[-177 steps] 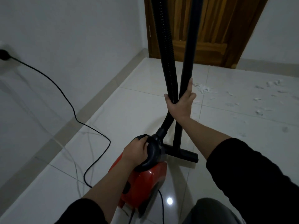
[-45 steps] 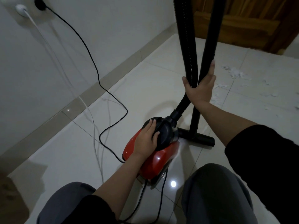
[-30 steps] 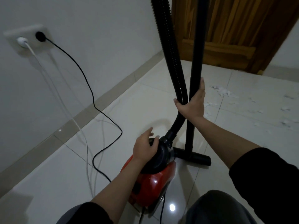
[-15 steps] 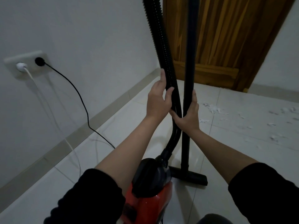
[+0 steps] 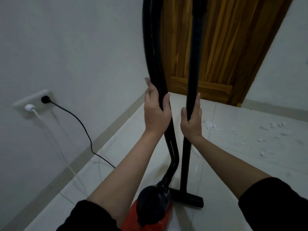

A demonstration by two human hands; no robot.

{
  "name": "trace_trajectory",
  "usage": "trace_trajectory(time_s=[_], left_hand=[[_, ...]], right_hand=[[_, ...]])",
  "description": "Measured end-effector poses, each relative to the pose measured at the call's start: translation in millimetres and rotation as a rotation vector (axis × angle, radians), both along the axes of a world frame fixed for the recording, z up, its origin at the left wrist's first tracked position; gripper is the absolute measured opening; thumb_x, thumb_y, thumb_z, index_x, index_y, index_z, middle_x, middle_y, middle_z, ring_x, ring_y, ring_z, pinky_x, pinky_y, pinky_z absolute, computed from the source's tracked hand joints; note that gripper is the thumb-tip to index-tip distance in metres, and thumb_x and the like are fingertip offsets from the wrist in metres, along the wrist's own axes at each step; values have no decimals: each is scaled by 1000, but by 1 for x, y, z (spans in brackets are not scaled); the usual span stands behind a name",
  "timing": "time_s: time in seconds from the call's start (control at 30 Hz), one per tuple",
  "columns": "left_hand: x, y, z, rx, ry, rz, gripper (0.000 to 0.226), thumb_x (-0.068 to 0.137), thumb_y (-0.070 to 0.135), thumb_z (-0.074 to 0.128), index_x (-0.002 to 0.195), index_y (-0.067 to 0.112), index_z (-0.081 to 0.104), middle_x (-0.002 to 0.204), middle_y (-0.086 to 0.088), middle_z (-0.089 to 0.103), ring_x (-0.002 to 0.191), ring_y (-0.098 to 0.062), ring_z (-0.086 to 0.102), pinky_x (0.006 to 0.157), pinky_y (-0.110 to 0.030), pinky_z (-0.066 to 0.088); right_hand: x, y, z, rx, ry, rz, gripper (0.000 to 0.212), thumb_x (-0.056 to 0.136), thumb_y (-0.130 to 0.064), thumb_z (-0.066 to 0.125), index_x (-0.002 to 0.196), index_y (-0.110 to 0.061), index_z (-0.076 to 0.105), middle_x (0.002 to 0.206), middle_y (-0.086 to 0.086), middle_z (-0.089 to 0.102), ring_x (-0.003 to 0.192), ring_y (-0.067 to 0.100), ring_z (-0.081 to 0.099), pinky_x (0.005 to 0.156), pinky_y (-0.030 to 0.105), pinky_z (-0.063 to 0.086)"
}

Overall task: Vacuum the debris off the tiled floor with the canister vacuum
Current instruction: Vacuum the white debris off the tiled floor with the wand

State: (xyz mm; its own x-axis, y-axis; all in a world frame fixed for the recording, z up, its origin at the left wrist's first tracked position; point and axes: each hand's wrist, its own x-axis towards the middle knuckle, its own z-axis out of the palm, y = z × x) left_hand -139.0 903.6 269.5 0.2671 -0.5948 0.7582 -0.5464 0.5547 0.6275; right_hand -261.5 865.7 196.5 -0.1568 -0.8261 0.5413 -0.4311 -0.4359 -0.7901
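The red canister vacuum (image 5: 150,215) with its black top sits on the tiles at the bottom centre. Its ribbed black hose (image 5: 154,52) rises from the canister, and my left hand (image 5: 156,110) grips it at mid height. My right hand (image 5: 191,119) grips the straight black wand (image 5: 195,55), which stands upright beside the hose. The wand ends in a black floor nozzle (image 5: 188,197) resting flat on the floor. White debris (image 5: 211,125) lies scattered over the pale tiled floor (image 5: 250,164) to the right of the wand.
A wooden door (image 5: 220,47) stands straight ahead. On the left wall a socket plate (image 5: 31,100) holds a black plug with its black cord (image 5: 83,129) trailing to the floor, and a white plug with a white cord. A beige skirting runs along the wall.
My left hand left the canister top and rose to grip the hose. Hose and wand now stand apart, one in each hand. The view has tilted upward.
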Motion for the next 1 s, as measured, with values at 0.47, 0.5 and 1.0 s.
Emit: trace_trajectory(time_s=[0.47, 0.5, 1.0], left_hand=[[-6, 28, 230, 81, -158, 6, 57, 96, 18, 55, 147, 11, 32, 116, -16, 56, 103, -20, 58, 83, -20, 52], [-5, 32, 241, 106, -183, -10, 56, 95, 18, 56, 146, 11, 35, 115, -15, 57, 101, -20, 59, 80, -21, 52], [4, 114, 330, 870, -312, -323, 48, 85, 52, 61, 130, 34, 57, 111, 6, 70, 91, -17, 69, 88, -39, 56]], right_hand=[[-16, 14, 235, 93, -37, 56, 66, 102, -29, 37, 155, -15, 0, 151, 11, 33, 128, 0, 35, 99, 9, 24], [-14, 21, 247, 106, -53, 63, 65, 103, -28, 35, 154, -13, 0, 153, 6, 30, 131, -4, 31, 102, 10, 23], [-3, 157, 308, 514, -556, 217, 48, 103, -36, 21, 149, -21, 26, 148, -5, 37, 126, -3, 40, 97, 1, 34]])
